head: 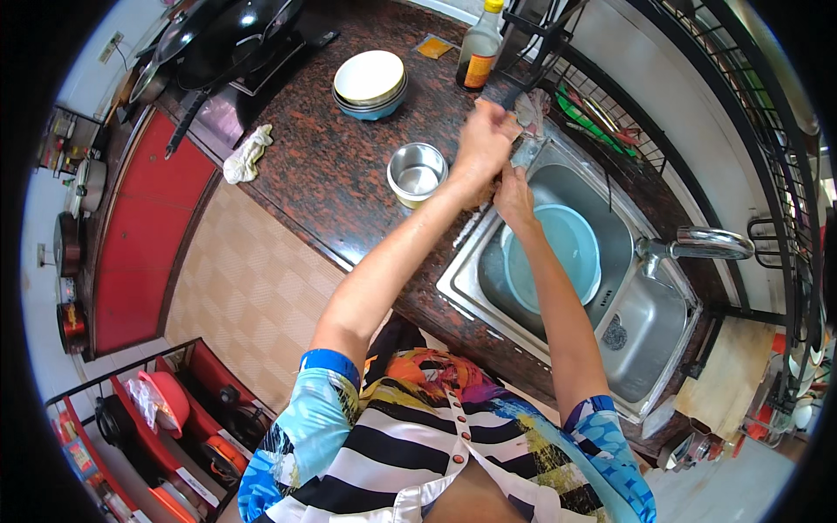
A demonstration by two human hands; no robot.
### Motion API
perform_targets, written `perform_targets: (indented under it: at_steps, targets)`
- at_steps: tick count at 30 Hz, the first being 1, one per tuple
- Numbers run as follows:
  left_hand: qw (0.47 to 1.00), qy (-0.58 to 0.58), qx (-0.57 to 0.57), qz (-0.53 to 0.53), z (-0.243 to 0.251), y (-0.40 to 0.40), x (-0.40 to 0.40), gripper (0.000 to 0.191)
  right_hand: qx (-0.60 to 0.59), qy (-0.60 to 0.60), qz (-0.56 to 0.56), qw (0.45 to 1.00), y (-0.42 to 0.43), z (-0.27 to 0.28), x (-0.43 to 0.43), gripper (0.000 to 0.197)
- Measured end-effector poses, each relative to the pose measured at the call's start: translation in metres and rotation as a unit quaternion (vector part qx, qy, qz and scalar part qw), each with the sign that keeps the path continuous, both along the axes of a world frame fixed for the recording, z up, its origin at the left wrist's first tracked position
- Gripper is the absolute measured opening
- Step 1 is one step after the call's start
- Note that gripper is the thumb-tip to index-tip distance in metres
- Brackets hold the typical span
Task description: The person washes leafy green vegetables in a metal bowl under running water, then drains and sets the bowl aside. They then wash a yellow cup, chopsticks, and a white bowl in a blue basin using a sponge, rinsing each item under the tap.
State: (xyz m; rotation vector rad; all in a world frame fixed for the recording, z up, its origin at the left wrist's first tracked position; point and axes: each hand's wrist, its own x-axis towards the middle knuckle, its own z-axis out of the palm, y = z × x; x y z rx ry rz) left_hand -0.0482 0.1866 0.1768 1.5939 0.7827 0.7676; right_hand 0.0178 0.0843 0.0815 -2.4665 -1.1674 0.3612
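My left hand [485,140] is over the counter at the sink's far left corner, blurred, its fingers bent near a dark-handled item and something pale; whether it grips them is unclear. Just below and right, my right hand [514,195] is at the sink's rim, its fingertips partly hidden. A light blue basin [569,252] with water sits in the larger sink bowl [494,261], under my right forearm. Left of my hands stands a round stainless steel container [417,171]. Beyond it is a stack of bowls [370,82], white on top.
A glass sauce bottle [478,55] stands near a black rack [536,39]. A chrome faucet [700,245] reaches over the sink's right side. A crumpled cloth [248,154] lies at the counter's left edge, near a black wok [222,55]. A wooden board [726,372] is at right.
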Motion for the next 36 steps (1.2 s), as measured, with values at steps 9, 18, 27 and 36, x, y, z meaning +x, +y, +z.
perform_targets:
  at_steps: [9, 18, 27, 36]
  targets:
    - [0.967, 0.095, 0.141, 0.191, -0.002, 0.158, -0.058, 0.029, 0.014, -0.113, 0.062, 0.991, 0.019, 0.001, -0.010, 0.049]
    - [0.897, 0.251, -0.095, 0.350, -0.028, 0.190, -0.080, 0.058, 0.172, -0.165, -0.014, 0.971, 0.026, 0.021, -0.008, 0.027]
    - [0.875, -0.091, -0.461, 0.112, -0.081, 0.224, -0.096, 0.048, 0.113, 0.207, -0.012, 0.972, 0.194, 0.085, -0.047, 0.073]
    - [0.947, -0.162, -0.276, -0.007, -0.023, 0.211, -0.132, 0.076, 0.219, 0.257, 0.011, 0.941, 0.215, 0.102, -0.063, 0.081]
